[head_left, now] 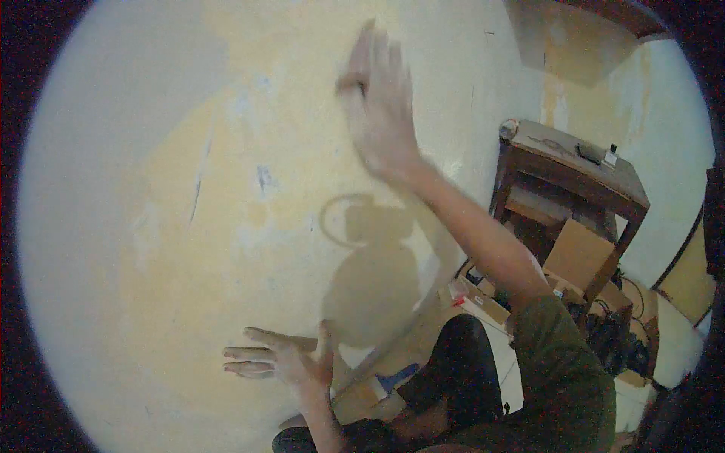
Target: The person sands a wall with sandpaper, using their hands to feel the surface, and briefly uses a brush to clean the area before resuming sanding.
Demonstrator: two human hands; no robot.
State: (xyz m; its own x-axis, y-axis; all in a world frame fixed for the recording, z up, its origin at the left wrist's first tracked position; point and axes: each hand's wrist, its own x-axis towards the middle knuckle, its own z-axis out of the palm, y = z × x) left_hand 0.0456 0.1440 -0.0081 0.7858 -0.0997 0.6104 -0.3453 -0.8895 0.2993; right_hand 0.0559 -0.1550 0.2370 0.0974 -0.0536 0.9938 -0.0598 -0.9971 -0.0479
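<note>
Wall (pixel 174 264) right in front of me, patchy yellow and white. Right hand (pixel 384 113) up high, flat, fingers extended, blurred; left hand (pixel 298 362) lower, fingers spread. Can't confirm contact. Blue-handled brush (pixel 396 378) near my knee (pixel 462 362).

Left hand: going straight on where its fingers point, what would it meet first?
The left hand would likely meet only the wall; no object shows in that line, though its gap from the wall is unclear.

Two hands (pixel 381 113) (pixel 298 366), one brush (pixel 396 380), one table (pixel 563 157)
</note>
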